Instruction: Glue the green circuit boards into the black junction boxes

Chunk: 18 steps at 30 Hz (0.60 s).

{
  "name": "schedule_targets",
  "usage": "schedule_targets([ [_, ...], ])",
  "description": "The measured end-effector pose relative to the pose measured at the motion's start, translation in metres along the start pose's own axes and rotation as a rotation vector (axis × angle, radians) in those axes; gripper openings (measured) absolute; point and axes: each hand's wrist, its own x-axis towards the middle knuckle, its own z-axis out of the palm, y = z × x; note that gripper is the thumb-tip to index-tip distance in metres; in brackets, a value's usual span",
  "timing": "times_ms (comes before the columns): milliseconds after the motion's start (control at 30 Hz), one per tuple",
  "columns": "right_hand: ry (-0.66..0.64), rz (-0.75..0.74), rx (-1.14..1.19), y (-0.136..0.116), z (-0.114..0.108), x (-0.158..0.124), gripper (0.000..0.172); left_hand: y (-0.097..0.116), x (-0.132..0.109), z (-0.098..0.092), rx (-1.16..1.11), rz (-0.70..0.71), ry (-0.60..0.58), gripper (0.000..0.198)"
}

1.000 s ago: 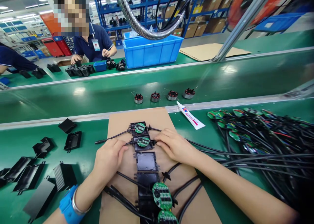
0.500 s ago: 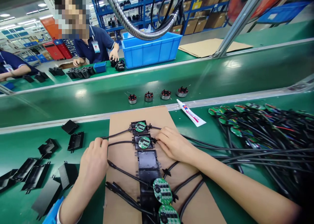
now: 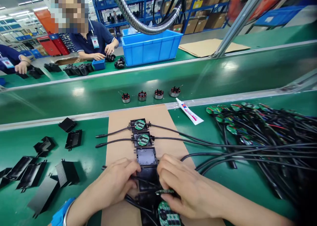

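A row of black housings runs down a brown cardboard sheet. The two far housings each carry a round green circuit board with cables leading out both sides. The third housing is empty. My left hand and my right hand have closed in on the fourth housing. Each hand pinches a black cable, and a green circuit board stands on edge between them. Another green board lies nearest to me.
Empty black housings lie scattered at the left. A heap of cabled green boards fills the right. A white tube and several small motors sit beyond the cardboard. A blue crate and two other people are across the conveyor.
Both hands left the second housing and drew back toward me to the fourth one. They took hold of its cables and tipped a green board onto its edge.
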Motion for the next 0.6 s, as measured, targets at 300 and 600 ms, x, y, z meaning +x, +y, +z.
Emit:
schedule_targets([
  [300, 0.156, 0.084, -0.064, 0.041, -0.005, 0.002, 0.019, -0.022, -0.001, -0.009, 0.204, -0.079, 0.474, 0.012],
  [600, 0.299, 0.008, -0.330, 0.045, 0.005, 0.006, 0.022, -0.021, 0.002, 0.000, 0.383, -0.080, 0.486, 0.011],
])
